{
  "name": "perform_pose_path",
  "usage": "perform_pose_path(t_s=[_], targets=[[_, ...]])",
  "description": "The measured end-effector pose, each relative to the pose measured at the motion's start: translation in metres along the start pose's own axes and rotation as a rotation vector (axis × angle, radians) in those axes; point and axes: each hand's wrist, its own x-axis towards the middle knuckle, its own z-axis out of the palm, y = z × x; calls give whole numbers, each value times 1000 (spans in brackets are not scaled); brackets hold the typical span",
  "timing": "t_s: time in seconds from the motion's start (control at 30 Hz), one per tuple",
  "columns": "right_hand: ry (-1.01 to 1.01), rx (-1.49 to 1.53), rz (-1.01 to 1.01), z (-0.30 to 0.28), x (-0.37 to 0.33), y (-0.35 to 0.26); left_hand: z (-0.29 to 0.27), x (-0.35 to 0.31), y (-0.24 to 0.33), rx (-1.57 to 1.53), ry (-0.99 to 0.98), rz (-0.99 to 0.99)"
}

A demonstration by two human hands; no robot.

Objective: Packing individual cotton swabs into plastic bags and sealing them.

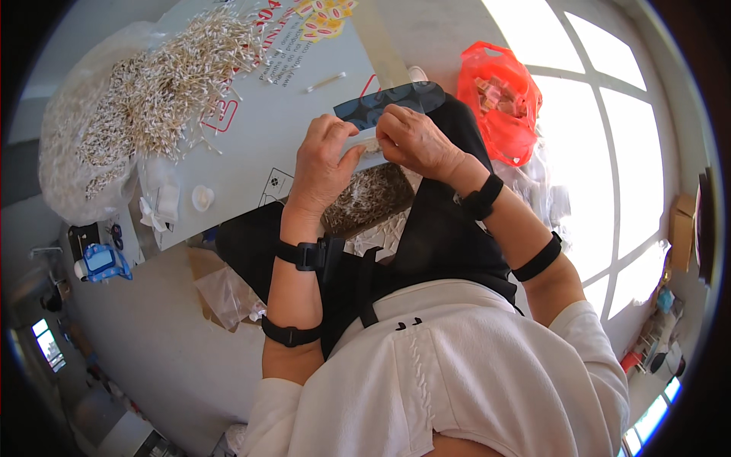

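Note:
In front of me, a small white thing (370, 145) spans the gap between my hands, mostly covered by fingers. My left hand (326, 158) curves its thumb and fingers about its left end, and my right hand (416, 141) pinches its right end. I cannot make out its exact kind. Below them, an open box (371, 199) full of cotton swabs rests at my lap. Just beyond my hands lies a dark blue see-through sheet (396, 100). A large heap of cotton swabs (183, 76) covers the table's left part, partly inside a clear plastic bag (61, 145).
On the table (259, 167) are a small round white cup or lid (202, 198), a white container (166, 202), a few swabs (326, 82) and yellow labels (326, 17). A red plastic bag (499, 103) with packets stands right. A cardboard box (217, 289) sits below the table.

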Motion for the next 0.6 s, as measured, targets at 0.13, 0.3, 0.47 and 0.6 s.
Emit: perform_pose_path(t_s=[0.13, 0.3, 0.47, 0.6], targets=[[-18, -31, -3, -4, 0, -1, 11, 2, -3, 66, -89, 16], [44, -85, -120, -1, 8, -6, 18, -1, -3, 199, -69, 90], [-4, -228, -148, 2, 11, -4, 17, -4, -4, 199, -102, 97], [-15, -281, -174, -5, 8, 1, 15, -5, -3, 189, -112, 75]])
